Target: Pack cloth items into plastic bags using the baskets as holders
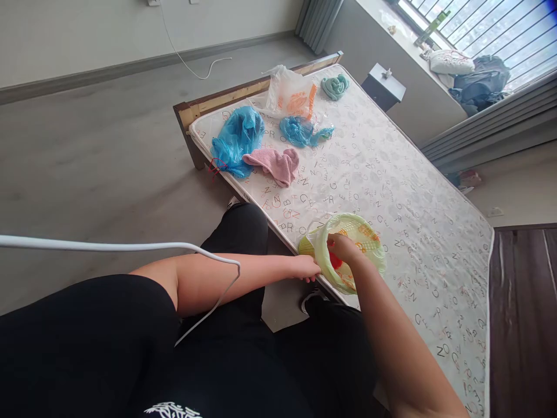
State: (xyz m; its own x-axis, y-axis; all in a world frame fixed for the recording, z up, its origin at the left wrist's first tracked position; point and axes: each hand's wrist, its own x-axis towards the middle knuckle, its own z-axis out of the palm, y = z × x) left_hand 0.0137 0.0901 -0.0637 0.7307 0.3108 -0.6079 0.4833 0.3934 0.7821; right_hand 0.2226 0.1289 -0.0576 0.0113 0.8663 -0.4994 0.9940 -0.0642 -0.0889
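While the left hand (306, 269) pinches the green bag (343, 255) open, the right hand (343, 247) reaches inside it, grip hidden, on the letter-printed mattress (391, 191).

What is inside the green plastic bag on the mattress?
Something red shows inside the green plastic bag, beside the right hand reaching in. The hand and the bag's folds hide what it is.

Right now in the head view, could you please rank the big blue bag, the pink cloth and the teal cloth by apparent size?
1. big blue bag
2. pink cloth
3. teal cloth, though it lies farthest from the camera, so its rank is less sure.
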